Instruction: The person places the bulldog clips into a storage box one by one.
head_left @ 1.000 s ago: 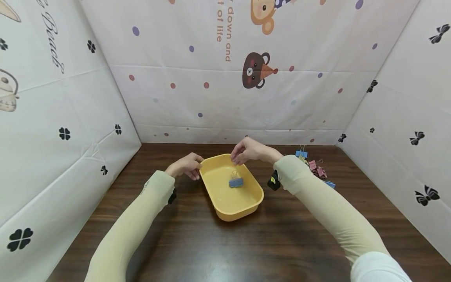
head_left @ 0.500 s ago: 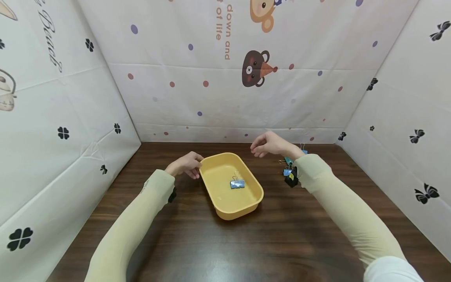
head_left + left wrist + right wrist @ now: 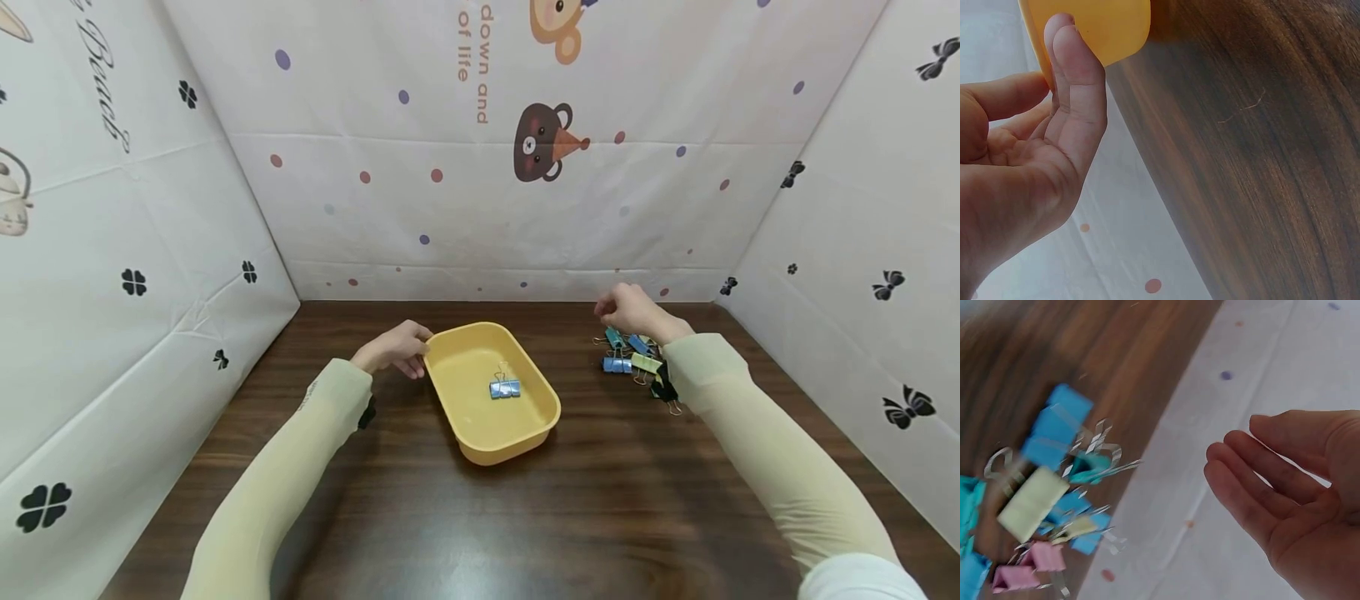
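My left hand (image 3: 397, 348) holds the far left corner of a yellow plastic bin (image 3: 491, 457). In the left wrist view, its fingertips (image 3: 1075, 56) lie against the bin's outer wall and another digit meets the rim. Inside the bin lies one blue binder clip (image 3: 505, 389), wire handles up. My right hand (image 3: 633, 310) is over the back right of the table, beside a pile of binder clips, holding nothing, with loosely bent fingers. The right wrist view shows the pile: a blue clip (image 3: 1058, 425), a pale yellow clip (image 3: 1034, 503), teal ones and pink ones (image 3: 1044, 556).
The dark wooden table (image 3: 420, 533) is enclosed by white patterned sheets (image 3: 360, 217) at the back and both sides. The clip pile lies to the right of the bin, partly hidden by my right wrist in the head view.
My right hand has moved from over the bin rightward to the clip pile, uncovering several clips. The blue clip in the bin has settled. My left hand has stayed at the bin's corner.
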A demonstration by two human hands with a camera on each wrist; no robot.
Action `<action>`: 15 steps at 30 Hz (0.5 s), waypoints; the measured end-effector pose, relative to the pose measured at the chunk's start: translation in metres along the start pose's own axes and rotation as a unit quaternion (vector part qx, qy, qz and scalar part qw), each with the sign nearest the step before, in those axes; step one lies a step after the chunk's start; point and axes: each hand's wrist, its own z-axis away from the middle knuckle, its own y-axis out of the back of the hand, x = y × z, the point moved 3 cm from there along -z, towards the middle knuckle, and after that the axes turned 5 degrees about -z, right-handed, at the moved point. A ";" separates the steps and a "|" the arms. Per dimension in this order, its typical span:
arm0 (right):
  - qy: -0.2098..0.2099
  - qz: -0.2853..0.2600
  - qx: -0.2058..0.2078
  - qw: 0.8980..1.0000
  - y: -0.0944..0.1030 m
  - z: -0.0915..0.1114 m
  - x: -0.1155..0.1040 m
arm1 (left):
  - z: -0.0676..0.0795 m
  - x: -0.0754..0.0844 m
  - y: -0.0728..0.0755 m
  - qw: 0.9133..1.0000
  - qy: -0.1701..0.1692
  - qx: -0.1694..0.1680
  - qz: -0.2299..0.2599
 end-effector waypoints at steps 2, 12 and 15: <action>-0.002 0.015 -0.008 1.000 -0.004 0.003 0.008 | -0.001 -0.001 0.000 1.000 -0.001 -0.001 -0.002; -0.009 0.024 -0.041 0.999 -0.027 0.012 0.041 | 0.000 -0.001 0.000 1.000 0.000 0.001 -0.001; -0.015 0.023 -0.046 0.999 -0.031 0.013 0.045 | -0.001 -0.002 0.000 1.000 -0.002 0.000 0.000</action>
